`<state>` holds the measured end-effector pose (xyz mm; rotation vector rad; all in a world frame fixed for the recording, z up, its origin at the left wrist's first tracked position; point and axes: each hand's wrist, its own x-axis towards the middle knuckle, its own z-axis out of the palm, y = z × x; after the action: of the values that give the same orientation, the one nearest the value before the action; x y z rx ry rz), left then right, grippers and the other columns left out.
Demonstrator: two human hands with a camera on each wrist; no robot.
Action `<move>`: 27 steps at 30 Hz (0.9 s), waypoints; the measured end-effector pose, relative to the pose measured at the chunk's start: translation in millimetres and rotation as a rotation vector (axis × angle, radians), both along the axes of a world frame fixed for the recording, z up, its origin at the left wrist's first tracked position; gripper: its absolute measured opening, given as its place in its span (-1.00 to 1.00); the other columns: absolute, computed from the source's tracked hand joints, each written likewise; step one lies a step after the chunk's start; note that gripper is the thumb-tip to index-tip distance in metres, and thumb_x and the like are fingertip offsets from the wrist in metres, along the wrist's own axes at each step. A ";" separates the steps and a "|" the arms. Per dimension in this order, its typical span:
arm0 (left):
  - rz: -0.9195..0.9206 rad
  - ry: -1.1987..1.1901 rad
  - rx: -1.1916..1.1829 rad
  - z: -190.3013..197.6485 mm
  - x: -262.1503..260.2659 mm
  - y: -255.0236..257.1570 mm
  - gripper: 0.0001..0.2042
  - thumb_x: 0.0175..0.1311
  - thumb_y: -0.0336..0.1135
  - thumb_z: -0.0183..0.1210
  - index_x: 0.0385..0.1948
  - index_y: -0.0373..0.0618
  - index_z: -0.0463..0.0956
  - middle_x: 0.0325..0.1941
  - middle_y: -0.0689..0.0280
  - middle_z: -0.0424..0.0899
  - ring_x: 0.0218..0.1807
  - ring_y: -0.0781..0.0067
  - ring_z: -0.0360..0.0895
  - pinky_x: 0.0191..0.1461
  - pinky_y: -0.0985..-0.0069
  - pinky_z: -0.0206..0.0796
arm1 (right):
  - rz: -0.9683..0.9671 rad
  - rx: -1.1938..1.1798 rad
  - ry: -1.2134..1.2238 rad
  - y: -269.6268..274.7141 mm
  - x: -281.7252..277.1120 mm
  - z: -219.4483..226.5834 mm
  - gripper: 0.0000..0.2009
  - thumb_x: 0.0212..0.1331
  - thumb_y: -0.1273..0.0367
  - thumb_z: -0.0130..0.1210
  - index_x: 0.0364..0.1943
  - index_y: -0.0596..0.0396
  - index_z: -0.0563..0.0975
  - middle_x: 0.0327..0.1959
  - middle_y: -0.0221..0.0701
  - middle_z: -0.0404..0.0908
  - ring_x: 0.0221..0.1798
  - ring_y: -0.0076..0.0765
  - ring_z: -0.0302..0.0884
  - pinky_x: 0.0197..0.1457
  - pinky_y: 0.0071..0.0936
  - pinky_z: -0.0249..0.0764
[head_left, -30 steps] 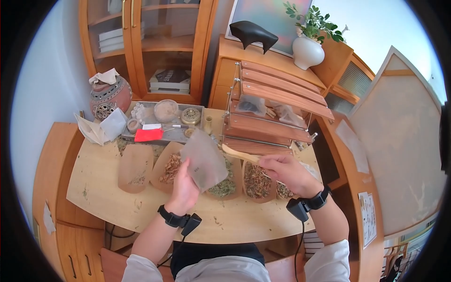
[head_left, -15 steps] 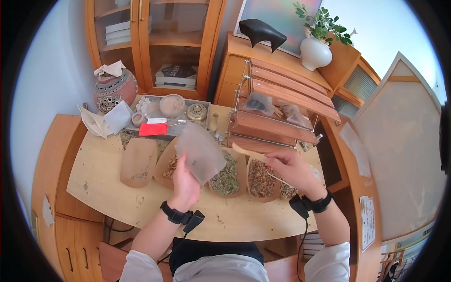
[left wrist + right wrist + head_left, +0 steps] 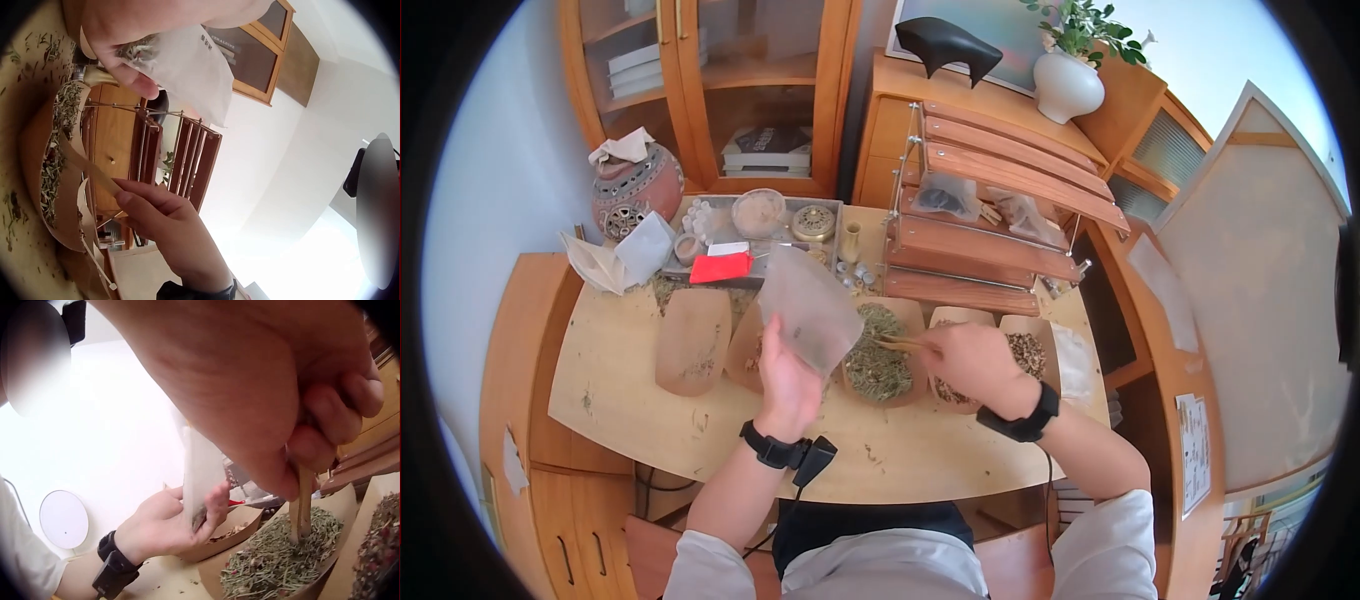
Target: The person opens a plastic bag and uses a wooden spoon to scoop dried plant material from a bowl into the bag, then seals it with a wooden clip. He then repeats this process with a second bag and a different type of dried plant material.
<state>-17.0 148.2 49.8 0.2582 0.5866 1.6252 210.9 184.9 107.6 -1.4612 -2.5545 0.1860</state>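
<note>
My left hand (image 3: 790, 388) holds up a translucent pouch (image 3: 810, 308). Some dried herb (image 3: 141, 50) shows through the pouch's lower end in the left wrist view. The fingers of my right hand (image 3: 978, 362) pinch a wooden spoon (image 3: 302, 506) by its handle. Its tip sits in a heap of dried green herb (image 3: 878, 372), which fills a brown paper tray (image 3: 36, 147) below and right of the pouch. To the right, partly under the right hand, lies a tray of reddish mixed herbs (image 3: 380, 540).
Left of the herb stand a tray holding wood-coloured chips (image 3: 226, 535) and one with scraps (image 3: 693, 345). A tray of brown pieces (image 3: 1026, 350) is at right. Behind are a grey tray with a red packet (image 3: 722, 266), a patterned pot (image 3: 640, 190) and a slatted wooden rack (image 3: 990, 245).
My right hand has moved left from over the reddish herbs, and the spoon's tip has gone down into the green herb. The left hand has shifted slightly left with the pouch.
</note>
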 end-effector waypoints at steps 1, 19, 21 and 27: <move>-0.004 -0.014 0.003 -1.1 -0.7 -0.1 -0.49 0.53 0.01 -0.20 0.35 -0.10 0.22 0.35 0.26 0.41 0.37 0.27 0.34 0.44 0.25 0.15 | -0.028 -0.058 0.053 3.7 6.0 4.7 -0.82 0.17 0.28 0.09 -0.28 -0.06 0.71 -0.44 -0.20 0.68 -0.32 0.03 0.65 -0.19 -0.12 0.57; -0.004 -0.039 -0.002 4.4 1.4 -0.5 -0.49 0.53 -0.01 -0.19 0.36 -0.11 0.21 0.35 0.26 0.41 0.38 0.28 0.32 0.46 0.27 0.11 | -0.070 -0.506 0.285 23.0 24.2 0.3 -0.72 0.22 0.24 0.17 -0.13 0.13 0.67 -0.31 -0.18 0.72 -0.28 -0.15 0.67 -0.12 -0.35 0.53; -0.007 -0.039 0.007 1.2 0.8 0.1 -0.49 0.53 -0.01 -0.19 0.36 -0.11 0.21 0.36 0.26 0.41 0.38 0.27 0.32 0.46 0.27 0.10 | -0.045 -0.378 0.184 13.5 19.7 -0.7 -0.72 0.23 0.22 0.17 -0.11 0.10 0.68 -0.34 -0.16 0.71 -0.29 -0.10 0.66 -0.13 -0.35 0.54; -0.009 -0.037 0.003 3.5 0.6 -0.4 -0.49 0.53 -0.02 -0.19 0.36 -0.12 0.21 0.36 0.27 0.40 0.38 0.28 0.32 0.47 0.28 0.10 | -0.079 -0.269 0.126 3.1 19.0 -3.0 -0.72 0.23 0.16 0.14 -0.13 -0.02 0.69 -0.31 -0.19 0.71 -0.24 0.04 0.65 -0.11 -0.20 0.56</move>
<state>-16.4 147.8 53.2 0.2321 0.5544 1.6188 229.9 188.0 104.6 -1.5807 -2.4400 0.6107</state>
